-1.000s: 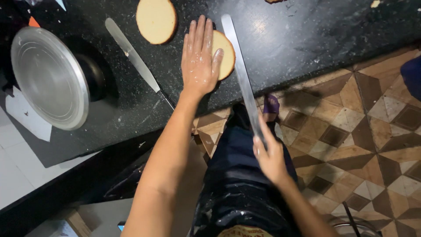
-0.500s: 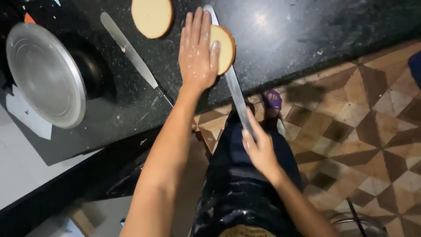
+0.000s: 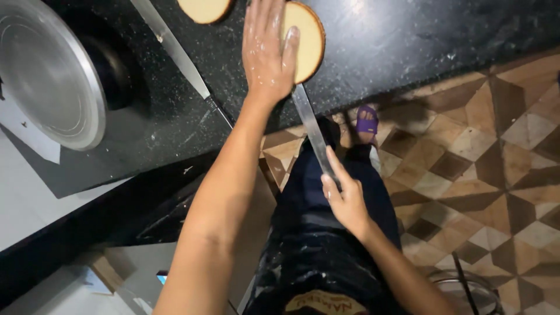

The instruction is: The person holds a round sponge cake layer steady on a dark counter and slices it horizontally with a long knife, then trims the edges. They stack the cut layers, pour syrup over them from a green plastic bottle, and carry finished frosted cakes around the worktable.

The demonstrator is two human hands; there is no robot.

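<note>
Black speckled stone formed the countertop (image 3: 408,41), dusted here and there with pale flecks. On it lay a round, flat, tan cake layer (image 3: 306,41) near the counter's front edge, and the left hand (image 3: 265,49) pressed flat on top of it, fingers stretched out and together, palm down, holding nothing but bearing on the cake's upper face. The right hand (image 3: 344,201) was lower in the view, over the person's dark apron (image 3: 315,256), its fingers closed around the handle end of a long knife (image 3: 309,125). The knife's bright blade ran up from that hand to the cake's edge and slipped in beneath the left hand, so that its far end was hidden; how deep it sat in the cake could not be told.

A second tan round (image 3: 204,9) lay just beside the first, at the top edge of the view and partly cut off. Between it and the left forearm, a long metal spatula (image 3: 175,49) rested on the stone, apart from both cakes. Farther left stood a round metal pan (image 3: 49,76), shallow and shiny, with nothing visible inside it; a dark object behind it was too shadowed to make out.

Below the counter the floor (image 3: 478,151) showed brown and cream geometric tiles, and a foot in a purple sandal (image 3: 367,122) stood on them
</note>
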